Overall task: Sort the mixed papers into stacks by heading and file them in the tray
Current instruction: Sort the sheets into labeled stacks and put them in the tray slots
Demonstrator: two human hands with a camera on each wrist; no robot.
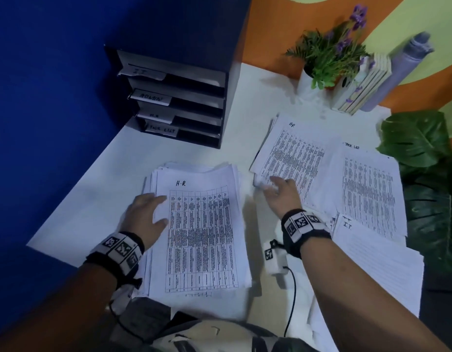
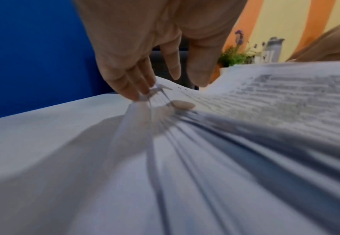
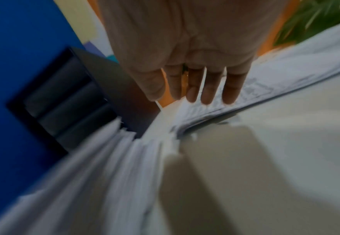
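A thick mixed stack (image 1: pixel 199 232) lies in the middle of the white desk, with an "H.R" sheet on top. My left hand (image 1: pixel 153 209) rests on its left edge, fingers straight; in the left wrist view the fingertips (image 2: pixel 137 93) touch the fanned sheet edges (image 2: pixel 225 143). My right hand (image 1: pixel 278 189) hovers with straight fingers over the near corner of a sorted "H.R" pile (image 1: pixel 293 158) and holds nothing. A "Task List" pile (image 1: pixel 367 189) and an "I.T." pile (image 1: pixel 372 255) lie to the right. The black tray (image 1: pixel 174 97) has slots labelled IT, ADMIN, H.R and TASK LIST.
A potted lavender plant (image 1: pixel 329 59), several books (image 1: pixel 364 85) and a grey bottle (image 1: pixel 397 69) stand at the back right. Large green leaves (image 1: pixel 422 148) overhang the desk's right edge. A blue wall runs along the left.
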